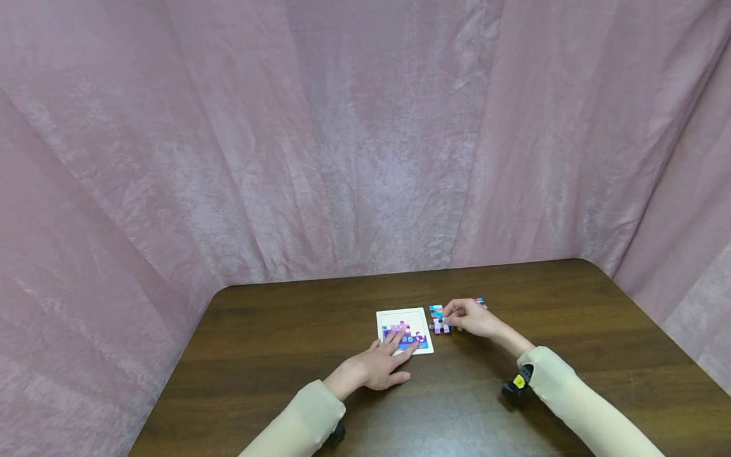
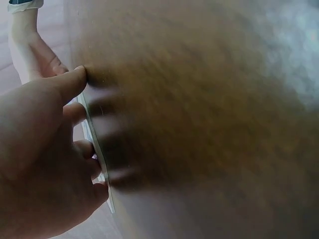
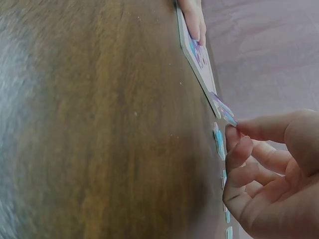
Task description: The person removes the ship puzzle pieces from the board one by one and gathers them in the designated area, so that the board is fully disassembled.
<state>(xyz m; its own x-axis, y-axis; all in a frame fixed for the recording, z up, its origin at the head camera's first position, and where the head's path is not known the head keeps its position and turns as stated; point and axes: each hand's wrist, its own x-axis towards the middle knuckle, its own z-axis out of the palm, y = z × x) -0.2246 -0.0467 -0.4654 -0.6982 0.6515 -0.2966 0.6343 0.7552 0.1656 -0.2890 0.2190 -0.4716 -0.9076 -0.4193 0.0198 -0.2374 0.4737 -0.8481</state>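
Puzzle board (image 1: 415, 318) is laid flat on tabletop (image 1: 274, 355), in front of the person. Its lower part is filled by placed pieces (image 1: 423, 339), mostly purple; upper part left white. Board is touched by left hand (image 1: 384, 368), fingers spread, nothing gripped. One piece (image 3: 226, 108) is pinched between thumb and fingertip of right hand (image 1: 473, 318), near the board's right edge. Loose pieces (image 1: 438, 327) are seen just right of the board, partly hidden by that hand. Pink curtain (image 1: 365, 158) is hung behind.
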